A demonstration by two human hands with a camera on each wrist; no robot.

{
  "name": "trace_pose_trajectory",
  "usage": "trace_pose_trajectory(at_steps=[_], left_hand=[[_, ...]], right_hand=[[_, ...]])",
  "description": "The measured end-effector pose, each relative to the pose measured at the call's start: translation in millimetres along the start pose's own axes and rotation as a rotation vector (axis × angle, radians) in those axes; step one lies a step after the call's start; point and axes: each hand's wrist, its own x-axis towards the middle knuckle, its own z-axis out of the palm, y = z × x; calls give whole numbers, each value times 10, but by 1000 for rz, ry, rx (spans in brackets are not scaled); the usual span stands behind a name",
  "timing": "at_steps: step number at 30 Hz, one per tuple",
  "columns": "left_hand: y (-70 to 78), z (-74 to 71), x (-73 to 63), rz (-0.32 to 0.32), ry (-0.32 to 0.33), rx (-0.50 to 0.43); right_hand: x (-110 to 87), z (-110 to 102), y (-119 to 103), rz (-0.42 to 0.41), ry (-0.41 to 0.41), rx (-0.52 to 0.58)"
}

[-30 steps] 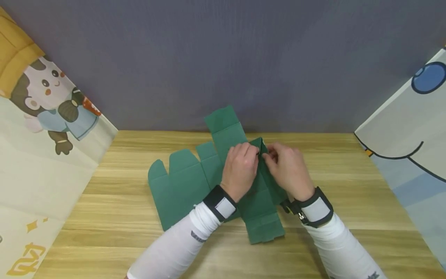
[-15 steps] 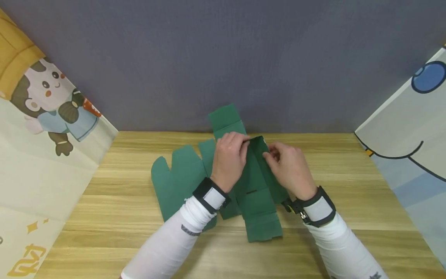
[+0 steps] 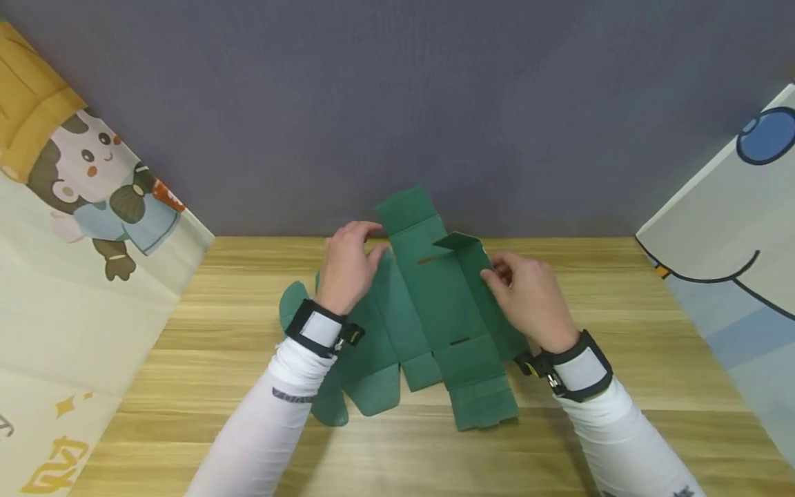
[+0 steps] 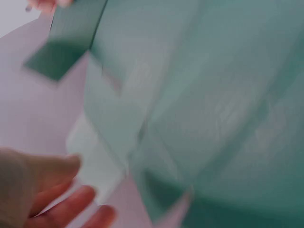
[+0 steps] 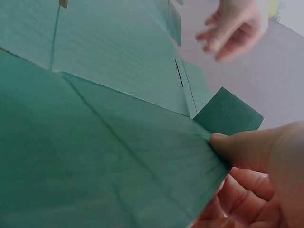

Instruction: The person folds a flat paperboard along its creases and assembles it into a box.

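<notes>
A green cardboard box blank (image 3: 444,297), creased into panels with end flaps and narrow slots, lies mostly flat on the wooden table. Its right side panel (image 3: 487,297) stands folded up, and a small flap (image 3: 461,240) at that panel's far end is bent inward. My right hand (image 3: 534,297) pinches the raised panel's edge between thumb and fingers, as the right wrist view also shows. My left hand (image 3: 350,266) is over the left part of the blank, near the far flap (image 3: 406,209), with its fingers loosely spread and nothing held. It hides some of the left panels.
The wooden table (image 3: 211,359) runs back to a dark grey wall (image 3: 397,117). Printed cartoon panels stand at the left (image 3: 93,207) and right (image 3: 733,228). Both wrists wear black straps with small cameras.
My left hand has let go of the small bent flap and moved left, uncovering the blank's middle. My right hand keeps its pinch on the raised panel. The left panels have shifted slightly.
</notes>
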Motion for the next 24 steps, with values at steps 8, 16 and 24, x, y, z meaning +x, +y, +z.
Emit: trace_pose_trajectory(at_steps=[8, 16, 24], left_hand=[[-295, -179, 64, -81, -470, 124], [-263, -98, 52, -45, -440, 115], [-178, -12, -96, 132, -260, 130]], right_hand=[[26, -2, 6, -17, 21, -10], [23, 14, 11, -17, 37, -10], [29, 11, 19, -9, 39, -11]])
